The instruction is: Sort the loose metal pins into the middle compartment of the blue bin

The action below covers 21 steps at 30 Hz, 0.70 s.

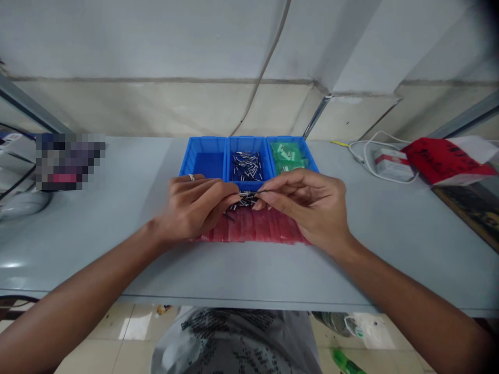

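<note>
My left hand (202,205), wearing a ring, is closed in a pinch just in front of the blue bins. Between its thumb and forefinger and those of my right hand (307,205) sits a thin silver-and-black pin (245,194), held roughly level; its ends are hidden by the fingers. More small silver-and-black pins (244,201) lie in a pile right behind and below the fingertips. Under both hands, a row of red plastic bags (253,228) is spread on the table, partly covered by the hands.
Three joined blue bins (226,156) stand at the back; the middle one holds loose pins (247,166), the right one green packets (288,156). A mouse (25,204) lies at left. White cable (370,150), a small box (393,163) and red cloth-like sheet (444,158) lie right.
</note>
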### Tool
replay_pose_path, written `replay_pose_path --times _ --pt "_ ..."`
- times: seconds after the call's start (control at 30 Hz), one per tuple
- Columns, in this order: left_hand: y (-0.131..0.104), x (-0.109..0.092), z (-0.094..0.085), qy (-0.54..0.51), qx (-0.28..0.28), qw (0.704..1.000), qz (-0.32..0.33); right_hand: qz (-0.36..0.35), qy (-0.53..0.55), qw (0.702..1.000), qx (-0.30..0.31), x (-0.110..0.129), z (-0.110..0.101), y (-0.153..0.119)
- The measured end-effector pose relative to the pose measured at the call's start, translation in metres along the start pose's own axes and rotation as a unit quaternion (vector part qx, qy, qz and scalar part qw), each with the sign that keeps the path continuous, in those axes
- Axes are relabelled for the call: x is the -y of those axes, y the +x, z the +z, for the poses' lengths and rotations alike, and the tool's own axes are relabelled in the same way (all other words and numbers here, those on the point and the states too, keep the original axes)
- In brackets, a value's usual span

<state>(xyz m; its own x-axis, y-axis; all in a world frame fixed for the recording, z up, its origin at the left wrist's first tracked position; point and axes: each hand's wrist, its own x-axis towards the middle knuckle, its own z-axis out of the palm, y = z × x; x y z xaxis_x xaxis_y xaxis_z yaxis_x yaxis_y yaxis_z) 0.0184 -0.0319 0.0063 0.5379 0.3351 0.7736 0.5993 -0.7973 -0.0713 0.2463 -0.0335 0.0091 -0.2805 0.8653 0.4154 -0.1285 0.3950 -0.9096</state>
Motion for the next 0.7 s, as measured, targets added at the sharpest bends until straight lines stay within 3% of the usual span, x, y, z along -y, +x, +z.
replay_pose_path --times 0.17,0.33,0.47,0.7 --pt "-0.0003 0.0009 0.0007 0.002 -0.035 0.999 0.0 0.0 0.017 1.0 -0.002 0.0011 0.002 -0.0008" --pt "0.0002 0.0003 0.0002 -0.009 -0.01 1.0 -0.003 0.007 0.004 1.0 -0.003 0.0008 0.003 -0.0026" --pt "-0.0008 0.0004 0.0007 -0.015 -0.043 0.999 -0.003 0.002 0.01 1.0 -0.004 0.0004 0.0023 -0.0026" --pt "-0.0015 0.0007 0.0006 -0.044 -0.035 0.998 -0.008 0.017 -0.004 1.0 -0.006 0.0022 0.0003 -0.0025"
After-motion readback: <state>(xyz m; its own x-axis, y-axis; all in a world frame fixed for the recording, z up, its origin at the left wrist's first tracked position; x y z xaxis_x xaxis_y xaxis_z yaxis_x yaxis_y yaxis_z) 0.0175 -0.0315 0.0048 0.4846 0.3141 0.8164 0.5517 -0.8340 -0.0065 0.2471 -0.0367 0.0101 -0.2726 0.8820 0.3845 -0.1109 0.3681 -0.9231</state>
